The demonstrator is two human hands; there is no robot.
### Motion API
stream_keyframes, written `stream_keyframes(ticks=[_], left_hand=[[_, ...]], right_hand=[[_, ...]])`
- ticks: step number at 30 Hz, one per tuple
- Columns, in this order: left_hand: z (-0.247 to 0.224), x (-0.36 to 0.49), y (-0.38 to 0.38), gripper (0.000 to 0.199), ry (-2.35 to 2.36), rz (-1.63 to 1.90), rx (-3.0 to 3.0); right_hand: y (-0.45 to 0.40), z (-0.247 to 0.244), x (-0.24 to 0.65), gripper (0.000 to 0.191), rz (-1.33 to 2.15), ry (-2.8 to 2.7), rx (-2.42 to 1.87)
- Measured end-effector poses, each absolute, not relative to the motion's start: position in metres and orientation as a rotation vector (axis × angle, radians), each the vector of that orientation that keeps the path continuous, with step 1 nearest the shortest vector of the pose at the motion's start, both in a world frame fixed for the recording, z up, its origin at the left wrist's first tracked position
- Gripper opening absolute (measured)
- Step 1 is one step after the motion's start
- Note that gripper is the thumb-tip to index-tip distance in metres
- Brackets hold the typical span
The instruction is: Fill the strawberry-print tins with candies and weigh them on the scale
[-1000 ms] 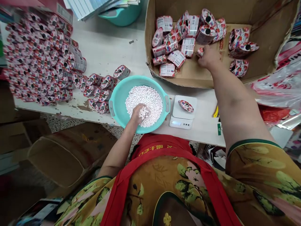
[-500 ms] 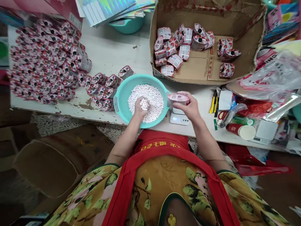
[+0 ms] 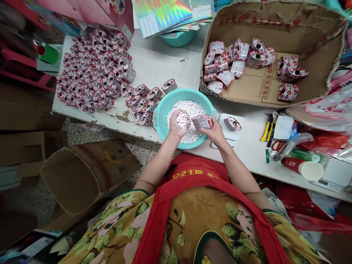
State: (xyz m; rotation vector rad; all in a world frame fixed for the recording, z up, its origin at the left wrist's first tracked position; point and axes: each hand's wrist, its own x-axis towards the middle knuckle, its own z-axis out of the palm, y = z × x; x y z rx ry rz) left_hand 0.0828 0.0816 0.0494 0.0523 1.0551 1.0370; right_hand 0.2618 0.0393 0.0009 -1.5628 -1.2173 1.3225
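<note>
Over the turquoise bowl [image 3: 162, 134], my left hand [image 3: 175, 126] is cupped around a heap of small white pellets [image 3: 182, 120]. My right hand [image 3: 216, 132] grips a pink printed container [image 3: 202, 122], tilted on its side with one end turned toward that heap. More white pellets [image 3: 192, 106] fill the bowl's bottom beneath both hands. Just right of the bowl is a white scale [image 3: 238, 137], and another printed container [image 3: 233, 124] rests on its plate. Several like containers [image 3: 143, 104] stand left of the bowl.
A large pile of printed containers [image 3: 93, 73] covers the table's left part. Behind the bowl at right is a cardboard box [image 3: 254, 86] with loose containers. Cutters [image 3: 267, 130], a paper cup [image 3: 310, 170] and plastic bags lie farther right. An open carton [image 3: 74, 179] is below left.
The camera view has shifted. My right hand has brought its container over the bowl beside my left hand and tipped it. A container on the scale plate is now visible.
</note>
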Motion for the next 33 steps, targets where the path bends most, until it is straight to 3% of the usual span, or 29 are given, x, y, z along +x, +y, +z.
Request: stream_keyframes(ticks=[3,8,14,19,33], left_hand=[[0.035,0.077,0.078,0.021,1.081,1.011,0.025],[0.030,0.072,0.077,0.028,1.081,1.046,-0.009],[0.048,0.070,0.086,0.031,1.100,1.036,0.071],[0.058,0.077,0.090,0.037,1.123,1.103,0.175],[0.048,0.096,0.090,0.042,1.106,1.364,0.318]], right_hand=[[0.043,0.007,0.266,0.050,1.318,-1.110,-1.472],[0.053,0.011,0.263,0.066,1.232,-1.045,-1.468],[0.061,0.008,0.249,0.044,0.937,-1.365,-1.623],[0.059,0.000,0.231,0.037,1.022,-1.541,-1.541],[0.055,-0.005,0.205,0.042,1.188,-1.503,-1.456]])
